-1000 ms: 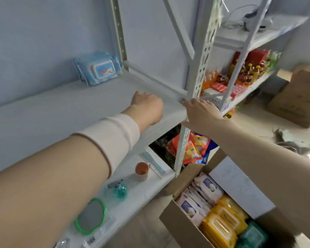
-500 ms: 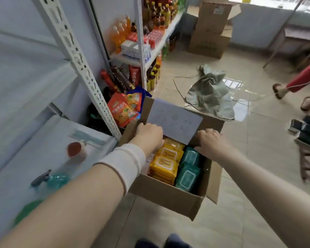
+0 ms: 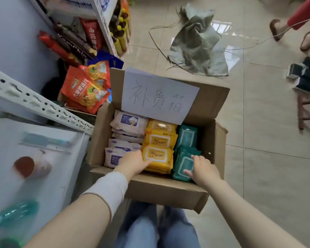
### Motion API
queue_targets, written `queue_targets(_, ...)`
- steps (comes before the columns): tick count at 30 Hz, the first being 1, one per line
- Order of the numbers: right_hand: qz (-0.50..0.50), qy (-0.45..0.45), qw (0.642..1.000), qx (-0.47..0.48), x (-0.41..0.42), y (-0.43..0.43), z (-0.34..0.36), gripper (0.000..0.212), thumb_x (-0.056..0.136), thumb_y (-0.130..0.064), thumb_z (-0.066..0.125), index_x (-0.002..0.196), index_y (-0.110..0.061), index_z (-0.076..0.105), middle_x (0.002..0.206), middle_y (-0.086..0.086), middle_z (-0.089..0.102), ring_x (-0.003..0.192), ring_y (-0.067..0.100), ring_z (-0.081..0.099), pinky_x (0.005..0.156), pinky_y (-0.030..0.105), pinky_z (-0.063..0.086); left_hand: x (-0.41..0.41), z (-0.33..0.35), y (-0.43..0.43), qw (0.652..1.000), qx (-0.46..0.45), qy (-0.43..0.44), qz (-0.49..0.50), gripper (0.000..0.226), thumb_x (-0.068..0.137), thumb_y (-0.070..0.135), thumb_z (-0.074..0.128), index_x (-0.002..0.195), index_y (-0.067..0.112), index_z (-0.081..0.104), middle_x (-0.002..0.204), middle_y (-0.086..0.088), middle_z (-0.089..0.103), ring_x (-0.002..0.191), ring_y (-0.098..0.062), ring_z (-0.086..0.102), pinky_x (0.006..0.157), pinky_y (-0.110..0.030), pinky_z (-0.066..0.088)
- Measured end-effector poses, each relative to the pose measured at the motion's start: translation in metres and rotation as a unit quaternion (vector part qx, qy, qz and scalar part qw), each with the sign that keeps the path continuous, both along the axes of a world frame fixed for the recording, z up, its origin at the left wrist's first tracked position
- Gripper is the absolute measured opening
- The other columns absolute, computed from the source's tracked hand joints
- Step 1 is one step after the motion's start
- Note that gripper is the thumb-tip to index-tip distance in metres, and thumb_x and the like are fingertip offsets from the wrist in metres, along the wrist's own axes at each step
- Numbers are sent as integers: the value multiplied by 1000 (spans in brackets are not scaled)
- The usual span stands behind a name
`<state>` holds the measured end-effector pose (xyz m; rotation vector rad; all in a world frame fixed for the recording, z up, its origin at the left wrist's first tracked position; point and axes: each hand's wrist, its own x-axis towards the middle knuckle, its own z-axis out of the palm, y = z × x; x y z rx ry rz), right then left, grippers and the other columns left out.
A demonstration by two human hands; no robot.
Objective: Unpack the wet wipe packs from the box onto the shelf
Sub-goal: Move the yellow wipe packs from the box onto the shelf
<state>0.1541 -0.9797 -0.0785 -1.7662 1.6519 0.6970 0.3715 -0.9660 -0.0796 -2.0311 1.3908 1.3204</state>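
Right, both hands are down inside the box [image 3: 150,187]. The left grip [image 3: 132,161] lies on the near-left corner of the front yellow pack [image 3: 157,154], fingers bent against it; I can't tell whether it has hold. The right grip [image 3: 202,169] rests spread on the front teal pack [image 3: 183,163], thumb and forefinger apart, not clamped. White-and-purple packs [image 3: 127,122] fill the left column. The shelf [image 3: 61,158] sits just left, with its slotted upright [image 3: 34,102] beside the box. Beyond that are a paper label [image 3: 159,97], snack bags [image 3: 84,88] and a grey sack [image 3: 197,45] on the floor.

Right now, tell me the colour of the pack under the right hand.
Teal green; the head view shows the right hand on the green pack.
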Motion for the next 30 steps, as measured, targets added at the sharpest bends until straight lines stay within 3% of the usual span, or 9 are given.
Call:
queue_targets(5,-64,-39,997,16,15,-34,-82,78,88,-53,53,146,-12,22,147,7,36,132,24,40,102,37,40,12,-87,-17,997,24,8,70,75,82,59,53,139,15,34,139,-10,48,125,-30,47,101,-47,41)
queue_targets(12,-222,-173,959,-36,37,-80,-186,96,66,-51,77,141,-10,33,138,11,46,130,30,42,103,45,41,12,-177,-23,993,-54,6,103,80,68,64,66,130,18,43,131,-7,55,123,-29,48,100,-43,43)
queue_targets(16,-273,-220,935,-54,45,-88,-207,80,64,-35,83,129,-11,44,124,8,56,117,26,52,94,39,46,8,-191,-19,982,-86,-8,166,90,61,56,77,130,14,37,131,-8,54,126,-30,44,101,-43,40)
queue_targets(19,-303,-237,922,-39,46,-92,-212,71,68,-30,82,128,-12,47,122,5,58,112,23,56,82,29,46,9,-196,-19,973,-94,30,207,99,54,53,82,132,13,36,132,-7,54,125,-28,47,102,-45,41)
queue_targets(24,-324,-272,906,1,42,-96,-213,58,68,-25,81,118,-14,54,108,-4,63,103,19,60,74,25,46,6,-190,-13,959,-76,128,240,68,63,38,82,120,20,51,117,1,64,108,-20,60,96,-41,48)
queue_targets(26,-321,-286,903,-7,39,-96,-210,46,68,-23,81,105,-19,53,93,-10,60,94,16,59,69,23,45,6,-186,-9,952,-83,159,246,65,63,33,83,118,22,51,117,1,62,108,-19,59,95,-40,49)
queue_targets(30,-328,-310,892,-12,28,-94,-192,42,67,-21,82,96,-20,52,89,-5,63,83,15,61,63,24,48,5,-166,2,947,-104,192,234,61,70,27,79,122,21,47,114,6,59,105,-13,57,92,-29,47)
